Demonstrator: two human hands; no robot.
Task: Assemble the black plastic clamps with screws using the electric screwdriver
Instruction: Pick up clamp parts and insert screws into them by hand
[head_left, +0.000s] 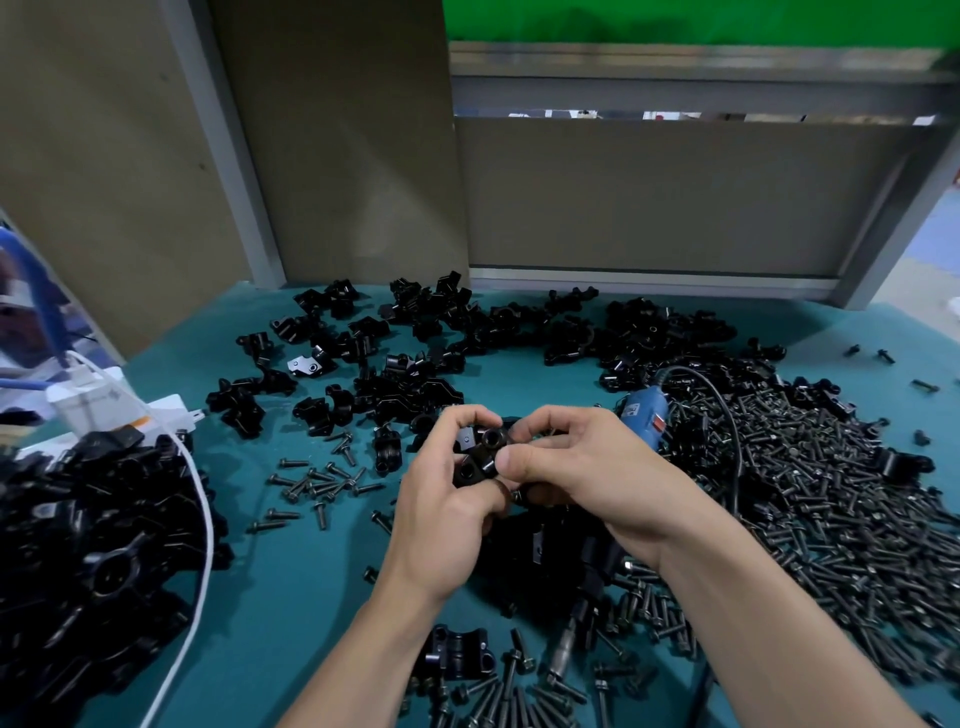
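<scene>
Pinching 1 clamp (475, 457) between curled left hand (441, 514) and curled right hand (576, 467). Looks light, rigid, slick; best held by flat sides, keeping its holes (491, 437) clear.

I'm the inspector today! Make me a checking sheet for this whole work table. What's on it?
Surface: teal mat, with parts scattered widely over it.
Job's things: black clamp held above the mat; loose clamp pieces at the back; screw pile on the right; blue power tool lying at the pile's edge.
Clutter: heap of black parts at left; white plug block behind it.
Grippers: left hand and right hand both grip the clamp with curled fingers.
Cables: white cable runs past the left heap; black cable loops from the blue tool.
Surroundings: brown panels, grey metal frame, green board behind.
</scene>
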